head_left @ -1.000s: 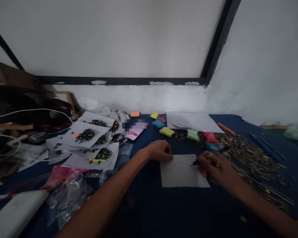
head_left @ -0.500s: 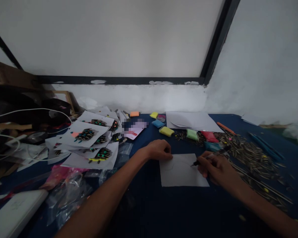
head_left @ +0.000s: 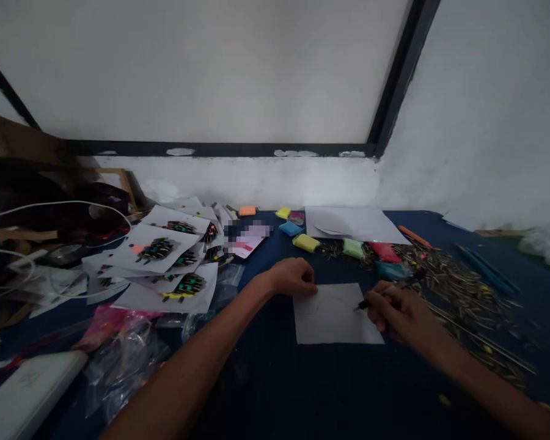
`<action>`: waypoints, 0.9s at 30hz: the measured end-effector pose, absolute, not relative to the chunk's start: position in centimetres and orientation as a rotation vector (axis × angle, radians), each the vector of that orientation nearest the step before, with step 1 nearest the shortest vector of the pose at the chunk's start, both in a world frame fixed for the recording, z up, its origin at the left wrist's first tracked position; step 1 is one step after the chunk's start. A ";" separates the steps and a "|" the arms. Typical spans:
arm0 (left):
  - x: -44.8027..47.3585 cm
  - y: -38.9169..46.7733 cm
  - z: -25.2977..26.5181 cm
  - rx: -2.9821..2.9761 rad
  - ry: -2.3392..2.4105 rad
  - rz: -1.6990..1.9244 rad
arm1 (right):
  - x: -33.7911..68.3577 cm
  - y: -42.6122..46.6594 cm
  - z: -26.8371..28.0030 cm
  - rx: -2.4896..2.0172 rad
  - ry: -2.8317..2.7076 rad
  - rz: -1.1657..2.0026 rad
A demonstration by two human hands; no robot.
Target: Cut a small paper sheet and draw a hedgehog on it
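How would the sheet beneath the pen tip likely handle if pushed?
The white sheet looks thin, so probably light and bendy. Lying flat, it would likely slide, though the left hand at its corner may resist.

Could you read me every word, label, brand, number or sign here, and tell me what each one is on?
No text is readable here.
White box-shaped object: faint mark on top, too blurred to read.
Phone: screen partly pixelated; nothing legible on the rest.
Cardboard box: faint mark on its side, too dim to read.
Small white sheet of paper: faint curved line, no letters I can make out.
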State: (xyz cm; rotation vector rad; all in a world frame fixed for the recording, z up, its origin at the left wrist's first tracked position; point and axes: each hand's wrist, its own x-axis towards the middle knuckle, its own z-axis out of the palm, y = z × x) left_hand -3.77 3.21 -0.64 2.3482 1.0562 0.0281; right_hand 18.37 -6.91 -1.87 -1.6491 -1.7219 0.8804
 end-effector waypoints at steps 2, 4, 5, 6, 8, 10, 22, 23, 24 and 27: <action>-3.8 3.2 -0.6 2.347 1.060 0.027 | 18.3 -6.9 -1.9 -1.674 -1.695 0.894; -3.8 3.1 -0.5 2.342 1.064 0.025 | 18.3 -6.9 -1.9 -1.689 -1.669 0.913; -3.8 3.1 -0.4 2.342 1.063 0.026 | 18.3 -6.9 -1.9 -1.694 -1.661 0.917; -3.8 3.1 -0.4 2.341 1.063 0.025 | 18.3 -6.9 -1.9 -1.698 -1.658 0.919; -3.8 3.0 -0.3 2.342 1.063 0.025 | 18.3 -6.9 -1.9 -1.706 -1.655 0.920; -3.8 3.0 -0.3 2.340 1.068 0.020 | 18.3 -6.9 -1.9 -1.711 -1.649 0.920; -3.8 3.0 -0.2 2.334 1.061 0.012 | 17.9 -7.2 -1.3 -1.726 -1.666 0.908; -3.8 3.0 -0.2 2.334 1.060 0.015 | 17.9 -7.2 -1.3 -1.726 -1.669 0.900; -3.8 3.0 -0.3 2.334 1.062 0.020 | 17.9 -7.2 -1.2 -1.729 -1.670 0.894; -3.8 3.0 -0.4 2.335 1.059 0.022 | 17.8 -7.2 -1.1 -1.741 -1.688 0.880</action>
